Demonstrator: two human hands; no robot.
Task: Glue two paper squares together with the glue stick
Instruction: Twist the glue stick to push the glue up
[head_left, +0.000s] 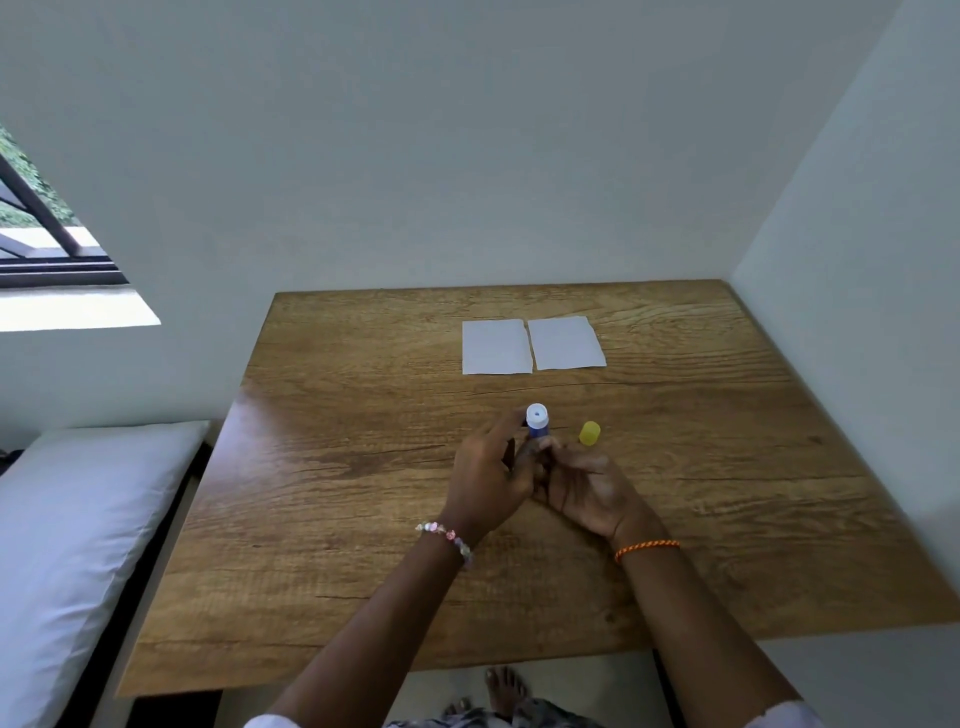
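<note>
Two white paper squares lie side by side at the far middle of the wooden table (363, 519), the left square (496, 347) almost touching the right square (565, 343). Nearer to me, both hands meet around a blue glue stick (537, 422) held upright with its white open top showing. My left hand (488, 478) grips the tube from the left. My right hand (582, 486) holds its lower end from the right. The yellow cap (590, 433) lies on the table just right of the stick, apart from both hands.
A white wall runs along the table's far and right edges. A bed with a white pillow (78, 545) stands to the left of the table. A window (47, 234) is at upper left. My bare foot (506, 688) shows below the near edge.
</note>
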